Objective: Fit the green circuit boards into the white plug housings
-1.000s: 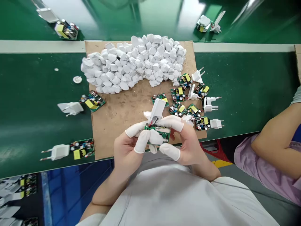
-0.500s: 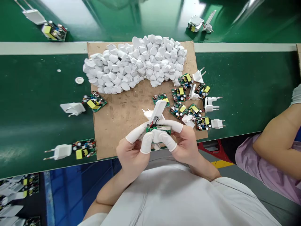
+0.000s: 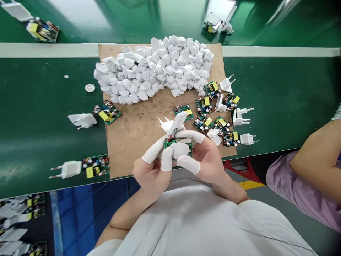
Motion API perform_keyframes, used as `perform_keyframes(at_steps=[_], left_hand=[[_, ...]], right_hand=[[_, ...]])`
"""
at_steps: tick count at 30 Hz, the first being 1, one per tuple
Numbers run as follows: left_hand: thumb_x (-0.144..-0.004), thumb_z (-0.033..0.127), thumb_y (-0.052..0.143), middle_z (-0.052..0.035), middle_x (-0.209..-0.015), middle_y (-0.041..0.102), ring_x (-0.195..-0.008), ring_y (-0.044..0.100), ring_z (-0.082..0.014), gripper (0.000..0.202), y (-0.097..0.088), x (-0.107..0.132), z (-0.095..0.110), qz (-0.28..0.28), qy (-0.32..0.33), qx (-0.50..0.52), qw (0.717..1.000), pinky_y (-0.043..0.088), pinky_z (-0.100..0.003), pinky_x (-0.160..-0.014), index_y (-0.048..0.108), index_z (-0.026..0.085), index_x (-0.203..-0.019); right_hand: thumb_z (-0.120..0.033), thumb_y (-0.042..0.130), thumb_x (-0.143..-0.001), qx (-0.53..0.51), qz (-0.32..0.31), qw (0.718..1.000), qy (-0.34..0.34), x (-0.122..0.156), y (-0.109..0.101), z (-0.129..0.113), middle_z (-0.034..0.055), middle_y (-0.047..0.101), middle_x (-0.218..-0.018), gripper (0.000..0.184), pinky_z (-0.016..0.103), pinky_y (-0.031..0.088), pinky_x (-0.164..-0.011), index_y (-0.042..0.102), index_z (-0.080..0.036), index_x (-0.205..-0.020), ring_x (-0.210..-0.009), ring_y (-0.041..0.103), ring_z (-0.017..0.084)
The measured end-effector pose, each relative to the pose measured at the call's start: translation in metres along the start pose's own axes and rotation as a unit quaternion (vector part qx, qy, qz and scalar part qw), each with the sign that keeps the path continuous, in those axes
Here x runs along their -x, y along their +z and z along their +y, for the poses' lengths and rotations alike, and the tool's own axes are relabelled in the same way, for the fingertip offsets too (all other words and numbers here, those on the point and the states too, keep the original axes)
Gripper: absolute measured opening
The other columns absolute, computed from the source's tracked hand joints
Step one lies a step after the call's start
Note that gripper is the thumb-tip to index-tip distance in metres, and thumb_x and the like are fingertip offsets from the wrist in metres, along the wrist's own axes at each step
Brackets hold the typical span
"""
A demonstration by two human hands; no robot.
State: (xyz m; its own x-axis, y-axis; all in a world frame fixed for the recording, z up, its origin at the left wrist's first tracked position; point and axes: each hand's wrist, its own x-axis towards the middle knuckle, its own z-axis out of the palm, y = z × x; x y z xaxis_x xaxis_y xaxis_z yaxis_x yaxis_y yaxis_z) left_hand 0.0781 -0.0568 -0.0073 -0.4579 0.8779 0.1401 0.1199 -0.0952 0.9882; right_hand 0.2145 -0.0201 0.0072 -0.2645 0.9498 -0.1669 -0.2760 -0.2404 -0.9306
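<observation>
Close to my body, my left hand (image 3: pixel 152 170) and my right hand (image 3: pixel 210 163), both wearing white finger cots, grip a green circuit board (image 3: pixel 189 143) from its two sides. A flat white piece (image 3: pixel 180 150) lies against the board's near face, with my left thumb pressed on it and my right thumb at its lower edge. Red and black wires run from the board to an upright white plug housing (image 3: pixel 178 122). Just beyond my fingers is another white plug (image 3: pixel 166 124), its pins pointing left. My fingertips behind the board are hidden.
A heap of white pieces (image 3: pixel 160 67) covers the back of the cardboard sheet (image 3: pixel 133 142). Several circuit boards (image 3: pixel 206 122) with plugs crowd its right side. More boards (image 3: pixel 106 113) lie to the left. A co-worker's arm (image 3: pixel 317 156) is at right.
My right thumb has slid down off the middle of the white piece, uncovering more of it. The board has shifted slightly left. Units on the far green surface have moved left.
</observation>
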Motion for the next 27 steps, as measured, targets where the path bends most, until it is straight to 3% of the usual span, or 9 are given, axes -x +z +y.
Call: perform_keyframes(at_steps=[8, 13, 17, 22, 27], left_hand=[[-0.088, 0.042, 0.095, -0.0023, -0.088, 0.090, -0.072, 0.085, -0.0188, 0.021, 0.008, -0.011, 0.015, 0.005, -0.053, 0.071, 0.996, 0.070, -0.025, -0.068, 0.090, 0.025, -0.101], [-0.090, 0.050, 0.091, -0.0063, -0.085, 0.089, -0.074, 0.086, -0.0239, 0.029, 0.003, -0.021, 0.017, -0.093, -0.145, 0.118, 0.978, 0.073, -0.032, -0.069, 0.091, 0.023, -0.100], [-0.084, 0.056, 0.094, -0.0077, -0.077, 0.086, -0.069, 0.084, -0.0269, 0.039, -0.001, -0.029, 0.023, -0.159, -0.189, 0.131, 0.960, 0.072, -0.036, -0.061, 0.092, 0.020, -0.099], [-0.074, 0.036, 0.103, -0.0034, -0.075, 0.084, -0.066, 0.080, -0.0216, 0.029, 0.001, -0.023, 0.022, -0.124, -0.156, 0.072, 0.977, 0.070, -0.030, -0.064, 0.093, 0.022, -0.097], [-0.080, 0.044, 0.098, -0.0023, -0.071, 0.081, -0.060, 0.075, -0.0188, 0.027, 0.003, -0.021, 0.008, -0.164, -0.138, 0.044, 0.976, 0.067, -0.029, -0.063, 0.092, 0.021, -0.093]], right_hand=[[-0.053, 0.077, -0.104, 0.035, -0.059, 0.997, -0.029, 0.003, -0.008, -0.004, 0.0092, 0.082, -0.112, 0.041, 0.033, 0.072, -0.072, 0.076, -0.022, -0.131, -0.084, 0.079, 0.020], [-0.057, 0.079, -0.102, 0.027, -0.054, 0.998, 0.007, 0.006, -0.016, -0.014, 0.0066, 0.082, -0.112, 0.045, 0.025, 0.065, -0.058, 0.078, -0.025, -0.134, -0.075, 0.074, 0.016], [-0.067, 0.071, -0.104, 0.055, -0.036, 0.997, 0.033, 0.012, -0.016, -0.015, 0.0037, 0.079, -0.092, 0.054, 0.025, 0.057, -0.047, 0.078, -0.024, -0.138, -0.059, 0.062, 0.013], [-0.067, 0.067, -0.107, 0.075, -0.006, 0.997, 0.012, 0.015, -0.015, -0.010, 0.0005, 0.068, -0.072, 0.053, 0.025, 0.051, -0.043, 0.081, -0.023, -0.133, -0.054, 0.056, 0.014], [-0.066, 0.073, -0.103, 0.055, 0.020, 0.998, 0.038, 0.018, -0.018, -0.012, 0.0031, 0.077, -0.087, 0.051, 0.025, 0.054, -0.046, 0.081, -0.024, -0.131, -0.056, 0.059, 0.013]])
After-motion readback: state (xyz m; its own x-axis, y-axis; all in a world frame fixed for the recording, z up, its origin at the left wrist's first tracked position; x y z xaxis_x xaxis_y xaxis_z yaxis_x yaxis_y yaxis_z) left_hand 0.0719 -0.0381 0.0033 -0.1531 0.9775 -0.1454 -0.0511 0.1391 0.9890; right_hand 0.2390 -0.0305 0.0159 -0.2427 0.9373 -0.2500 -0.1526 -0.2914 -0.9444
